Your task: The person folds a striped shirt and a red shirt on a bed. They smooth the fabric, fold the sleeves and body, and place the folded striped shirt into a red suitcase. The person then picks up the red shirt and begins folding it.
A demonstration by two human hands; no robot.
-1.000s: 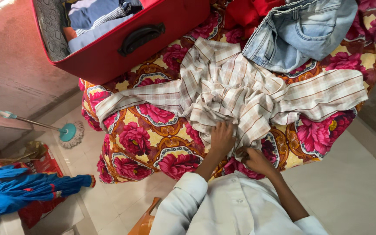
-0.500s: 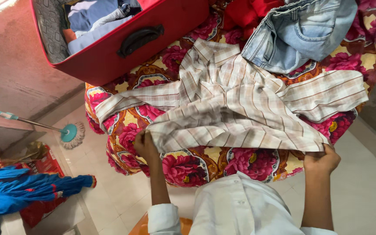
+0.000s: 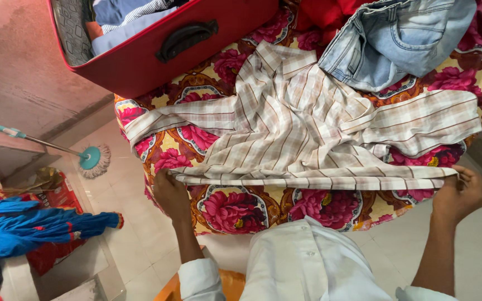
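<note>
We stand at the near edge of a bed covered by a floral blanket [image 3: 235, 203], yellow with large pink roses, which hangs down over that edge toward the pale tiled floor [image 3: 475, 245].

A red suitcase [image 3: 140, 61] sits open at the far left corner of the bed, with a black handle [image 3: 187, 40] on its side and folded blue and striped clothes [image 3: 121, 22] inside.

A checked shirt [image 3: 291, 128], beige with brown lines, lies spread across the middle of the bed. Its collar points to the far side, one sleeve reaches toward the left edge below the suitcase, and the other lies toward the right edge. Its lower hem is drawn out in a straight taut line along the near edge of the bed.

Light blue jeans [image 3: 397, 39] lie bunched at the far right corner, touching the shirt's shoulder, with a red garment [image 3: 324, 14] just beside them.

Off the bed at the left, blue cloth [image 3: 34, 228] lies heaped on the floor, and a mop with a teal head [image 3: 91, 159] rests on the tiles near the bed's left edge.

Our left hand [image 3: 169, 192] is closed on the left end of the hem, fingers curled under the cloth. Our right hand [image 3: 459, 195] pinches the right end of the hem at the bed's near right corner, fingers pressed together on the fabric.
</note>
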